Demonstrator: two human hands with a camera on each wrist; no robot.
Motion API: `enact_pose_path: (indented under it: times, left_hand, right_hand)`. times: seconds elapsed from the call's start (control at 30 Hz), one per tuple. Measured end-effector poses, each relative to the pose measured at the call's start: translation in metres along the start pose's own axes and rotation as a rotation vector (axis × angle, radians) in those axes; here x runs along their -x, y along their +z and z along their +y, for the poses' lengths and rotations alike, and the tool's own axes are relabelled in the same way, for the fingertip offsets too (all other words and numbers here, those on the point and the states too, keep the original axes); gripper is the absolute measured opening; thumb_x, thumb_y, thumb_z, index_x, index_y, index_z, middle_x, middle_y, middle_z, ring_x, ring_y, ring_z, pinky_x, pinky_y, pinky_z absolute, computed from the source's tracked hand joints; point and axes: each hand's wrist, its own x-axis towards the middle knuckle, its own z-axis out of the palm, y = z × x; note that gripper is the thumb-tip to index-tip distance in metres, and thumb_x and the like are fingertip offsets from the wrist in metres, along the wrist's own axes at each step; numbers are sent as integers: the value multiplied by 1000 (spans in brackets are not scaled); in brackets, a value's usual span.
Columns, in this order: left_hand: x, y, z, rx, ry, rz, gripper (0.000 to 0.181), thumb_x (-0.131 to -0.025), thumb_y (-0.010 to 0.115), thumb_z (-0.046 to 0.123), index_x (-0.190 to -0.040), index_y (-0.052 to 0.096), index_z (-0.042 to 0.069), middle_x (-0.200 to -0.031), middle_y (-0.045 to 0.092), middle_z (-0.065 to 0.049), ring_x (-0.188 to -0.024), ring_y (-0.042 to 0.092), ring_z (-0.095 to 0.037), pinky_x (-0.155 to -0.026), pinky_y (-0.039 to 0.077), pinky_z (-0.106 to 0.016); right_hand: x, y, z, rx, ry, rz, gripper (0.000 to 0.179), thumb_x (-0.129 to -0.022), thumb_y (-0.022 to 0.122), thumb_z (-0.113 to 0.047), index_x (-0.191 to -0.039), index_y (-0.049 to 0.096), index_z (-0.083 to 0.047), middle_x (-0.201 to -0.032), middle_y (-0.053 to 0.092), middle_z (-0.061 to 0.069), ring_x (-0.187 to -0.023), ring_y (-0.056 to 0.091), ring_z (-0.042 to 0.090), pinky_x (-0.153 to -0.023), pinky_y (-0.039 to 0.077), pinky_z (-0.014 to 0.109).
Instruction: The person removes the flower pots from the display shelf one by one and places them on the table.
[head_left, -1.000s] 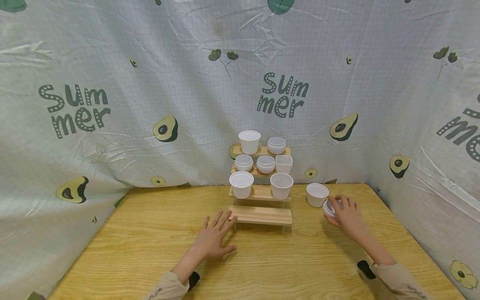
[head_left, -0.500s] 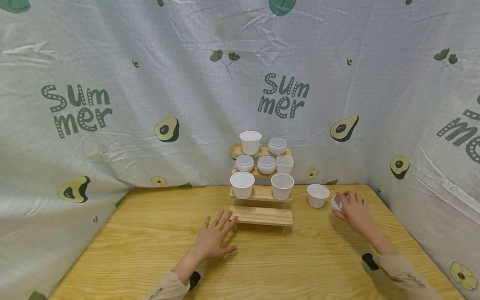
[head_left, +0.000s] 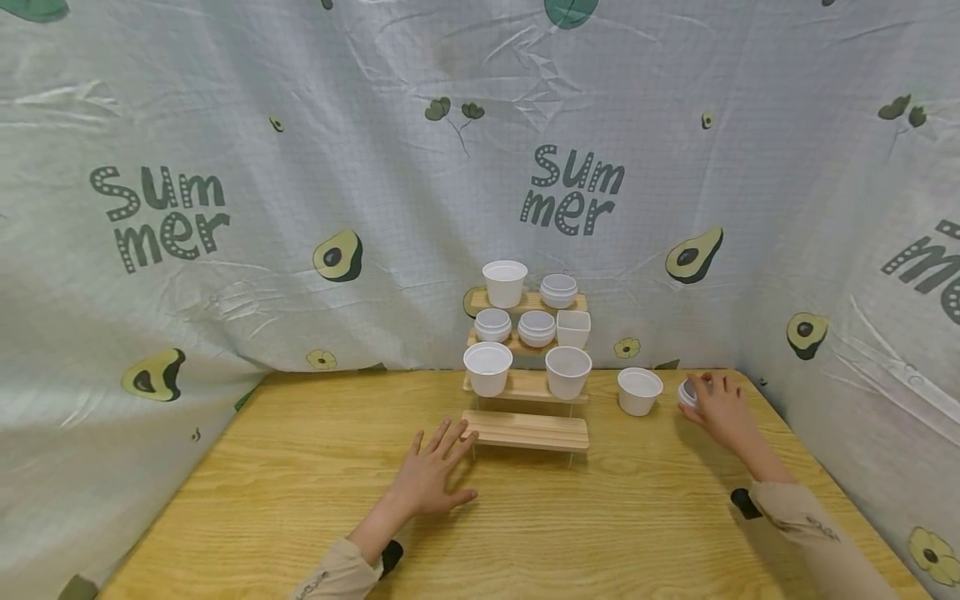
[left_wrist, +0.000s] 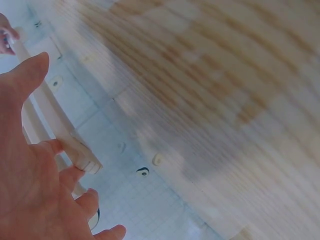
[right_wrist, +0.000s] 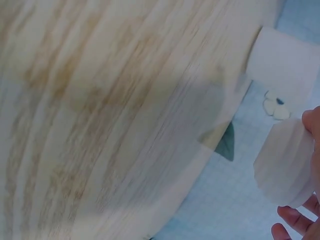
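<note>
At the right of the table my right hand (head_left: 723, 410) grips a small white ribbed bowl (right_wrist: 286, 164) between thumb and fingers; the head view shows only its left part. A plain white cup (head_left: 640, 392) stands just left of that hand. My left hand (head_left: 432, 479) lies with fingers spread, its fingertips touching the left end of the lowest wooden shelf (head_left: 525, 429). In the left wrist view the fingers (left_wrist: 87, 200) reach toward the shelf's end and grip nothing. Whether they press on it, I cannot tell.
Above the lowest shelf, a stepped wooden rack carries several white containers: two cups (head_left: 488, 369) on the second step, two ribbed bowls (head_left: 537, 328) and a square cup (head_left: 573, 328) higher up, a tall cup (head_left: 505, 283) and a bowl on top. A printed curtain (head_left: 405, 208) surrounds the table.
My right hand has moved right and slightly back, taking the ribbed bowl from beside the plain cup further away from it. The left hand has stayed at the shelf's end.
</note>
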Motion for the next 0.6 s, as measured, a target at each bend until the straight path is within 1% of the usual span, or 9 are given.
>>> enact_pose_path:
  times: [0.13,0.2,0.27,0.4,0.6]
  left_hand:
    - [-1,-1,0,-14,3,1,76,-79,57,53,-140,30,15,-146,26,-9,-134,25,-34,-98,25,-62]
    - [-1,-2,1,-22,5,4,76,-79,57,52,-140,31,15,-146,27,-10,-133,26,-34,-98,26,-62]
    - [-1,-3,1,-25,5,4,76,-78,57,52,-140,31,15,-146,28,-10,-133,26,-35,-98,27,-62]
    - [-2,-3,1,-23,3,-6,76,-79,57,52,-140,31,14,-146,28,-10,-133,26,-34,-98,26,-61]
    - [-2,-2,1,-8,-5,-21,76,-79,56,52,-140,30,15,-147,26,-9,-134,24,-33,-99,25,-62]
  right_hand:
    - [-2,4,4,12,10,4,48,-68,72,-22,-106,55,4,-93,49,28,-81,48,46,-59,36,53]
    - [-4,5,6,9,16,-7,49,-68,72,-21,-106,54,4,-93,49,29,-80,48,47,-58,36,53]
    - [-6,6,7,12,30,-36,48,-70,72,-22,-105,54,4,-93,49,28,-81,48,45,-58,37,52]
    - [-10,8,9,3,58,-131,45,-74,70,-23,-105,53,4,-93,47,27,-83,47,43,-59,36,52]
    - [-14,13,11,22,37,-196,45,-77,67,-24,-109,53,4,-94,48,26,-83,48,42,-59,37,51]
